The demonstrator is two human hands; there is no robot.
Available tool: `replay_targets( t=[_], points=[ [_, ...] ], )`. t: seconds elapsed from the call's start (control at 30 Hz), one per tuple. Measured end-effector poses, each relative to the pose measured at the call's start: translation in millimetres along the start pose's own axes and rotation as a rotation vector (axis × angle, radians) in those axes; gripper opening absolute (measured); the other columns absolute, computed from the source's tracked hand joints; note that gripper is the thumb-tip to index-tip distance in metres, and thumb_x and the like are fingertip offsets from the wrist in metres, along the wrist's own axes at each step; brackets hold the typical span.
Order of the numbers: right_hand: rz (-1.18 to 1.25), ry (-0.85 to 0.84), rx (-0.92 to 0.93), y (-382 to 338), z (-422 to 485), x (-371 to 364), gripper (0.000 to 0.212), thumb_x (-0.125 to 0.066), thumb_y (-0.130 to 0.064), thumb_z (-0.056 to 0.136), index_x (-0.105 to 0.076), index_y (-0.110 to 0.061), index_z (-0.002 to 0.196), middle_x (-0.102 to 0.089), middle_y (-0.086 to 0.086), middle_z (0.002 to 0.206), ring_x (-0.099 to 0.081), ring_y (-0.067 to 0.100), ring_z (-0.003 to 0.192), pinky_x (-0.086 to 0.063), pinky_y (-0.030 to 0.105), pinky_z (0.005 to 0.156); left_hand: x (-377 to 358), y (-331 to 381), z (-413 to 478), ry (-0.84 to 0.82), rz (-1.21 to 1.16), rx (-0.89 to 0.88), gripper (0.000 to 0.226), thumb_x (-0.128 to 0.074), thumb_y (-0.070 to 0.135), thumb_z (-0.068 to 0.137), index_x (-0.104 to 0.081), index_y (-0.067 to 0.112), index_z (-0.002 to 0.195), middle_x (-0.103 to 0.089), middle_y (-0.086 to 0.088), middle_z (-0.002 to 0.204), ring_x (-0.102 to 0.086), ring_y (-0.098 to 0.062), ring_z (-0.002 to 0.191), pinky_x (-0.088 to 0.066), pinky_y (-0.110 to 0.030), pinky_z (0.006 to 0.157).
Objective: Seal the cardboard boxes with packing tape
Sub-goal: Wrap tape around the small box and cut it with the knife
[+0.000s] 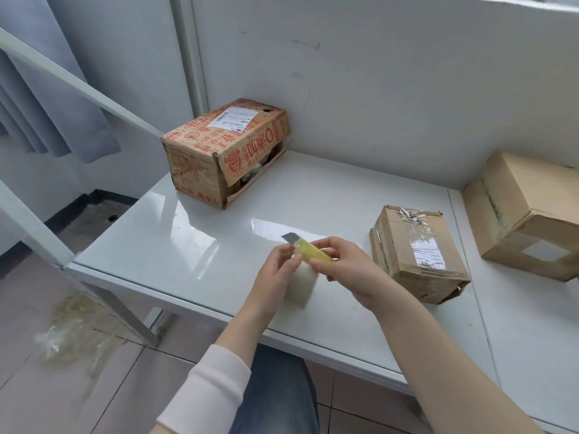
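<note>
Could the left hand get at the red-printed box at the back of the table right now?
Probably yes: only bare tabletop lies between the left hand and the red-printed box. But it grips the tape roll, so it would likely have to set that down first.

A glossy white worktop (188, 245) stands against the wall. A red-printed cardboard box (216, 151) lies at its far left corner, one side flap ajar. A small taped box (413, 255) lies near its right edge. A bigger plain box (526, 214) sits on the adjoining worktop (532, 333).
</note>
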State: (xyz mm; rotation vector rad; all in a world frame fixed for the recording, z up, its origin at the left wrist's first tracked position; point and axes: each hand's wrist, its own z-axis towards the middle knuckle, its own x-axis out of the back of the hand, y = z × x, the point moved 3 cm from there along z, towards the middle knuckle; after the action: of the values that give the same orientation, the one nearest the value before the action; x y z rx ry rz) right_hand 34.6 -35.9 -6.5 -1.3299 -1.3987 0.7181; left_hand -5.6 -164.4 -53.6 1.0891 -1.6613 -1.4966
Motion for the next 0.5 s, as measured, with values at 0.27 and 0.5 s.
replay_targets(
  t=[0.27,0.5],
  points=[
    [0.07,0.266,0.195,-0.7,-28.6,15.7,0.025,-0.057,-0.005,0.09,-0.058,-0.03,0.09,-0.065,-0.005,0.096,-0.06,0.009,0.091,-0.047,0.019,0.079,-24.5,22.3,-2.8,-0.021,0.004,-0.05,0.013,-0.06,0.021,0.088,-0.06,0.031,0.079,-0.068,0.013,0.078,-0.062,0.001,0.069,-0.048,-0.015,0.056],
    [0.028,0.541,0.313,-9.2,-62.0,43.0,0.018,-0.059,-0.009,0.09,-0.06,-0.027,0.096,-0.062,-0.014,0.092,-0.057,-0.003,0.088,-0.046,0.008,0.072,-60.7,50.4,-20.7,0.052,0.055,-0.196,0.013,-0.069,0.024,0.084,-0.064,0.034,0.077,-0.06,0.013,0.121,-0.059,-0.006,0.107,-0.051,-0.027,0.082]
  ],
)
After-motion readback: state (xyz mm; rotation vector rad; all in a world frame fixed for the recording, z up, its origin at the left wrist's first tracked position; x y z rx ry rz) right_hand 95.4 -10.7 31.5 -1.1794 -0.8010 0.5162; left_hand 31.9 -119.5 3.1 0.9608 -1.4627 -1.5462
